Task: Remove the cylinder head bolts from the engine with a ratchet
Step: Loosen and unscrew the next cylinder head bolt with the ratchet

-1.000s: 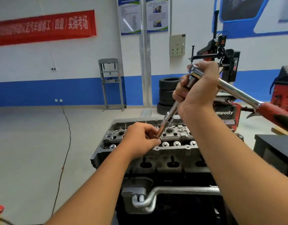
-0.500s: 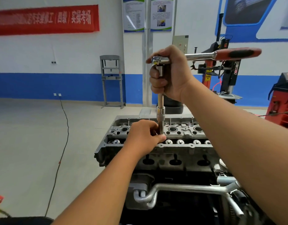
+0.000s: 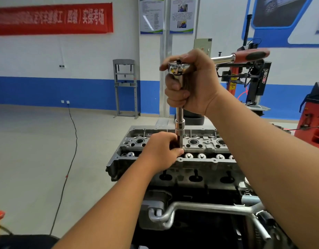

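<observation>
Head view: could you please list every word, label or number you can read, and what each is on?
"power": on the black column of the tyre machine.
"(四级) 实操考场": on the red banner; its left part is too blurred to read.
Two wall posters: text too small to read.
Grey wall box: label too small to read.

Pale workshop floor under black cable, steel frame
</observation>
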`<state>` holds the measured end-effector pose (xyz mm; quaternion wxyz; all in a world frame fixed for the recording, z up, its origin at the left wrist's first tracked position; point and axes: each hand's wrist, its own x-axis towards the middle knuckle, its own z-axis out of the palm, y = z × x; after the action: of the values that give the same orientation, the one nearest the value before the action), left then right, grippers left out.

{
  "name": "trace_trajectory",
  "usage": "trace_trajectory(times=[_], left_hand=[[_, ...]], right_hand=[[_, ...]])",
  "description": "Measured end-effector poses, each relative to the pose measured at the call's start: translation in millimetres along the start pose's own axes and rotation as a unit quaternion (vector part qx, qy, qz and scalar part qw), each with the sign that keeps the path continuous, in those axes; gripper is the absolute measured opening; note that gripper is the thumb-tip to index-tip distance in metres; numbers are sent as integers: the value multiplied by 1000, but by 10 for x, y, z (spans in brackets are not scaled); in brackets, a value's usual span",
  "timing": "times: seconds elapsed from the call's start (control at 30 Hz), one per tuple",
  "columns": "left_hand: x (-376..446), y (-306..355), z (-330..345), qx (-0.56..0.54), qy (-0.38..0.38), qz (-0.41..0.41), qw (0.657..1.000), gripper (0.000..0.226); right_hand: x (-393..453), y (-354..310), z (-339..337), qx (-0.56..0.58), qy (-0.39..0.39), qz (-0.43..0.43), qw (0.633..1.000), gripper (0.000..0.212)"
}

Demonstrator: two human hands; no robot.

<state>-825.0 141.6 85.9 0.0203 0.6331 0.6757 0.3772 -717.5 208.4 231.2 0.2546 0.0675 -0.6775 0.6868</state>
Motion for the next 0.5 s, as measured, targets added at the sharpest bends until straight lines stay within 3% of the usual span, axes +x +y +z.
trace_trajectory(times=[0.27, 0.33, 0.4, 0.5], left_hand=[[12, 17, -2, -4, -24, -22, 999, 15], [8, 15, -5, -45, -20, -13, 999, 16], [19, 63, -61, -156, -4, -4, 988, 5], [127, 194, -212, -302, -7, 19, 953, 18]], right_hand=[[-127, 123, -42, -13, 232, -105, 967, 21], [-129, 138, -15, -26, 237, -116, 964, 22], [-99, 162, 33, -36, 211, -108, 971, 24], [-36, 184, 76, -29, 140, -73, 987, 28]])
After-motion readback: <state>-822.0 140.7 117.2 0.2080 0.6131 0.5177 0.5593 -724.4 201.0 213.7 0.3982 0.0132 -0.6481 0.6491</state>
